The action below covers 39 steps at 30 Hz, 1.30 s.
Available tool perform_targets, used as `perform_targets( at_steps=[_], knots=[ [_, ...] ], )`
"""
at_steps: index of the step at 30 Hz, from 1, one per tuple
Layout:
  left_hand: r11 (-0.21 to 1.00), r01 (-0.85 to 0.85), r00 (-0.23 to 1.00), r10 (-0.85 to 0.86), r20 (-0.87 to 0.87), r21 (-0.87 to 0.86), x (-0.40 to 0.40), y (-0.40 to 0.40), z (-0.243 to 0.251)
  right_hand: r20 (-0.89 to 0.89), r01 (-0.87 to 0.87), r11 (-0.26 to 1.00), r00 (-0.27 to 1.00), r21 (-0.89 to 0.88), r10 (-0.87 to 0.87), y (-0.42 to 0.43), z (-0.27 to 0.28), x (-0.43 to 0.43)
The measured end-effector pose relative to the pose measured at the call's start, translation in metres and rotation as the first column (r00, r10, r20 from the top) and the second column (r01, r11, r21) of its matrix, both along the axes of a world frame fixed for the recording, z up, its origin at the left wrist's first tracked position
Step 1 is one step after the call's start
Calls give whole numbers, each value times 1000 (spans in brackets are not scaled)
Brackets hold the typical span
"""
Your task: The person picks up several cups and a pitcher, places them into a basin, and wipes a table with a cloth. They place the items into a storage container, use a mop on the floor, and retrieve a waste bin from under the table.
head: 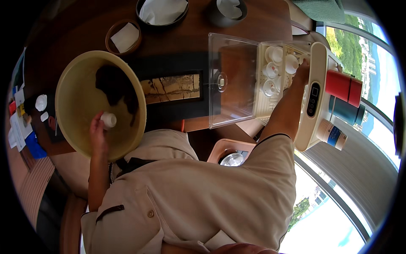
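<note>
My left hand point(99, 130) holds a small white cup point(108, 120) over the inside of a large beige plastic basin point(143, 104). A dark irregular patch shows inside the basin; whether it is contents or a reflection, I cannot tell. Far to the right, my right hand point(303, 70) reaches into a cream cup cabinet point(318, 57) with its clear lid point(238, 122) swung open. Its fingers are at a white cup point(304, 57), partly hidden; their grip is unclear. White lidded tea bowls point(271, 70) and other white cups point(291, 63) stand on the rack there.
Beyond the basin are a round brown tray point(108, 43) and two dark vessels point(137, 9) point(219, 19), all with white paper. A black tea tray point(177, 111) lies centrally. Paper cups point(331, 133) and two flasks point(344, 87) point(344, 109) sit on the cabinet. Below is a pinkish bin point(219, 147).
</note>
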<state>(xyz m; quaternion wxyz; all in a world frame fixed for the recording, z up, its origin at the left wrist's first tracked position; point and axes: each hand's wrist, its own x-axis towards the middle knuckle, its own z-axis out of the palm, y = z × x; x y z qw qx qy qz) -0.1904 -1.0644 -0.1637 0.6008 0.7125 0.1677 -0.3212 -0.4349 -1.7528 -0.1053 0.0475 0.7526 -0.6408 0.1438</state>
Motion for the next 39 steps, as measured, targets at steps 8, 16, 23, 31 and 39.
perform_targets(
  at_steps=[8, 16, 23, 31, 39],
  knots=[
    [999, 33, 999, -32, 25, -37, 10, -13, 20, -251, 110, 991, 964, 73, -88, -44, -20, -24],
    [786, -333, 925, 166, -341, -522, 24, -43, 23, 315, -343, 925, 870, -167, 379, 156, 6, 33],
    [946, 63, 997, -72, -16, -319, 1, -84, 57, 647, -987, 159, 116, -8, 753, 436, 37, 129],
    [874, 258, 961, -274, 19, -411, -15, -91, 90, 790, -966, 255, 122, -45, 602, 442, 31, 120],
    [990, 127, 869, -142, 474, 64, -5, -18, 74, 905, -132, 972, 406, 194, -125, 258, -1, -35]
  ],
)
